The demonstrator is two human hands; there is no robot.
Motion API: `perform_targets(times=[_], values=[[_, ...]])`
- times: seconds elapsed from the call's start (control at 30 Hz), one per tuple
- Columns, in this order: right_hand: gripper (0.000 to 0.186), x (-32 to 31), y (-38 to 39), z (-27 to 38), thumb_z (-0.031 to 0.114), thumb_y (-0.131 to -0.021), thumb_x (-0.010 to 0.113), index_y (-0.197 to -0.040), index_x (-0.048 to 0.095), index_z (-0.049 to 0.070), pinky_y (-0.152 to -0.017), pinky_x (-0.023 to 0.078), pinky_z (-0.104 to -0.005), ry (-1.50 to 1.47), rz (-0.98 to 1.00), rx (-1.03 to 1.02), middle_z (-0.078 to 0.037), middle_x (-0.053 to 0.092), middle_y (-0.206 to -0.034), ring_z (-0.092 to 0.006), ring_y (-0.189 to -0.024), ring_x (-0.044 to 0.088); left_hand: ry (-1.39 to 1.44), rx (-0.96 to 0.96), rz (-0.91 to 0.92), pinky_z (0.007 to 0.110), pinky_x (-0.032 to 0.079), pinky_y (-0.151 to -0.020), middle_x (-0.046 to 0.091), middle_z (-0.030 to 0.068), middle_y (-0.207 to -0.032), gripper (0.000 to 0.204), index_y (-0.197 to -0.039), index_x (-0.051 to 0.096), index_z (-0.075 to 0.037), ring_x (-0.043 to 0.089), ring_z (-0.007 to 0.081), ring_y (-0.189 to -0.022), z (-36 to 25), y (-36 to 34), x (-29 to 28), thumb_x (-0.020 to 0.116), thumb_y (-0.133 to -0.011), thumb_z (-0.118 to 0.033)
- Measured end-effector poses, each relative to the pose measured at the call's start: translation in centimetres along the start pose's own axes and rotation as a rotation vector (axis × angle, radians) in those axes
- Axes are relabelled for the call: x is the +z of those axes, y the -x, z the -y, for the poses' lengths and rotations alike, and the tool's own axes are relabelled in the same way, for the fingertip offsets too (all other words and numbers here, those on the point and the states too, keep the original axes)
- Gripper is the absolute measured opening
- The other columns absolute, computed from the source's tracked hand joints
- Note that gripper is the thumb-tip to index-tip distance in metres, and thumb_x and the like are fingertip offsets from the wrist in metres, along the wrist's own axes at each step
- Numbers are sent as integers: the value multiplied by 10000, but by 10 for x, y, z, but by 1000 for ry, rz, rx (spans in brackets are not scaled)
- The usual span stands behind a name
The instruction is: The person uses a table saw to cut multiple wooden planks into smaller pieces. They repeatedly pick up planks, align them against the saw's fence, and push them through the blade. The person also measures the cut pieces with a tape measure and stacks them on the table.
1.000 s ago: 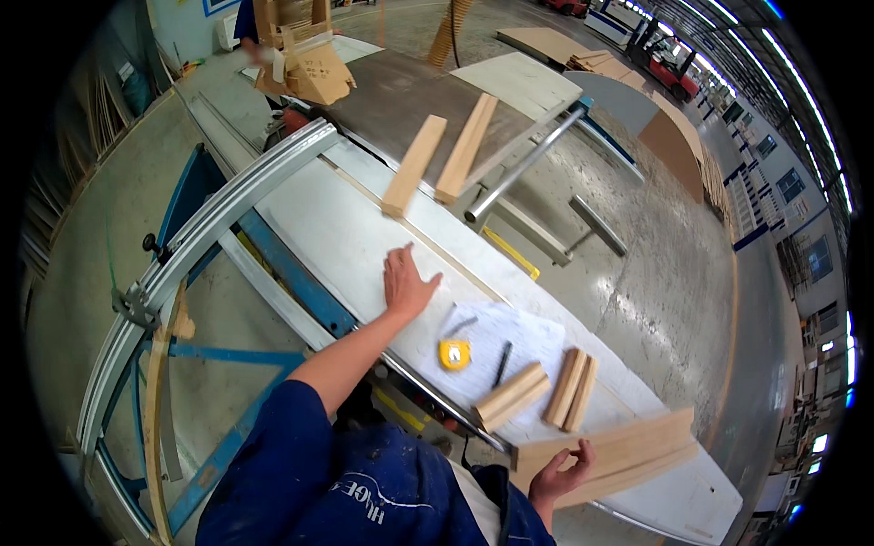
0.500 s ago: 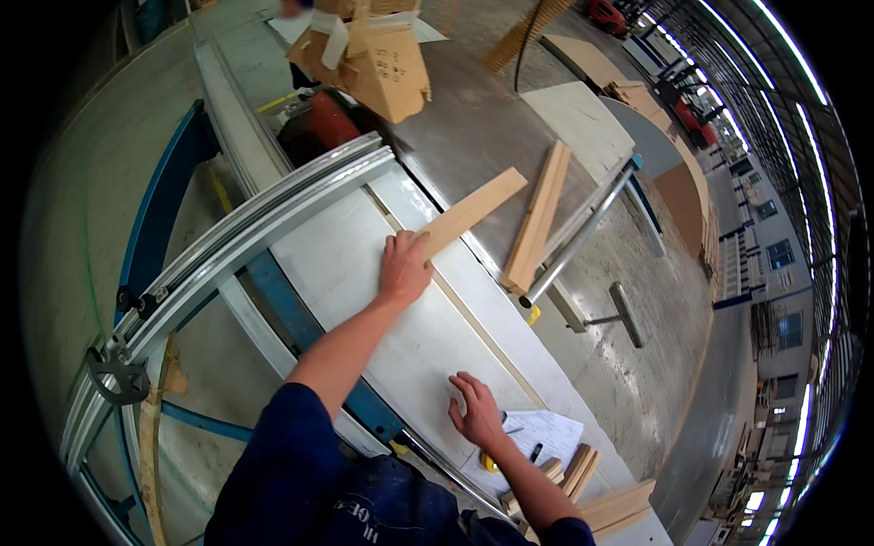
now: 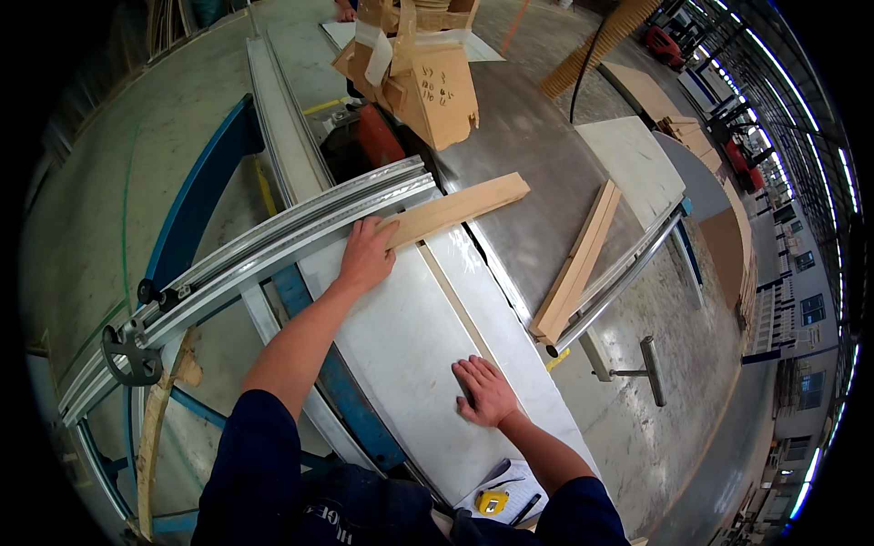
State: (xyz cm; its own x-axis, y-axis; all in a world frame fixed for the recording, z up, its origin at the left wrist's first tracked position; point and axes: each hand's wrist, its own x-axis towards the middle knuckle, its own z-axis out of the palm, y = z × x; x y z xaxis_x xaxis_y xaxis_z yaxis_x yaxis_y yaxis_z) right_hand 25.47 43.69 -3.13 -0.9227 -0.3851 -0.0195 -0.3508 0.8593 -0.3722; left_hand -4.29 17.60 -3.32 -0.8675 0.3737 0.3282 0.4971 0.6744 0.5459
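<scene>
Pale wood makes up the wooden bar [image 3: 460, 209] at upper centre of the head view, lying askew beside the end of the aluminium fence [image 3: 300, 238] and reaching from the white table [image 3: 410, 355] across a dark gap [image 3: 479, 247] onto the dark metal table [image 3: 537, 136]. The left hand [image 3: 368, 253] pinches its near end between thumb and fingers; the right hand [image 3: 487, 393], palm down with fingers slightly parted, grasps nothing at centre right, and whether it rests on the white table I cannot tell. Held at one end only, the bar could swivel if its far end met a push, or snag where it crosses the gap; the left fingers, close to the fence, might get nipped. The wooden strips [image 3: 578, 262], right of centre, reach the table's edge and could be tipped off by a knock. As for containers, a torn, taped cardboard carton [image 3: 446, 96] hangs at top centre, its contents not visible. At bottom centre, a yellow tape measure [image 3: 492, 502] and a black pen [image 3: 525, 510] lie uncontained on paper [image 3: 517, 473].
</scene>
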Motion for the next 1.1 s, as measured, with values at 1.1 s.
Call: perform_targets(times=[1.1], values=[[702, 0, 21, 0, 361, -846, 646, -1489, 543, 97, -1204, 369, -458, -39, -71, -13, -144, 605, -1452, -335, -1380, 546, -348, 40, -86, 515, 303, -1174, 452, 201, -1450, 576, -1315, 683, -188, 410, 394, -1347, -38, -54, 6, 834, -816, -432]])
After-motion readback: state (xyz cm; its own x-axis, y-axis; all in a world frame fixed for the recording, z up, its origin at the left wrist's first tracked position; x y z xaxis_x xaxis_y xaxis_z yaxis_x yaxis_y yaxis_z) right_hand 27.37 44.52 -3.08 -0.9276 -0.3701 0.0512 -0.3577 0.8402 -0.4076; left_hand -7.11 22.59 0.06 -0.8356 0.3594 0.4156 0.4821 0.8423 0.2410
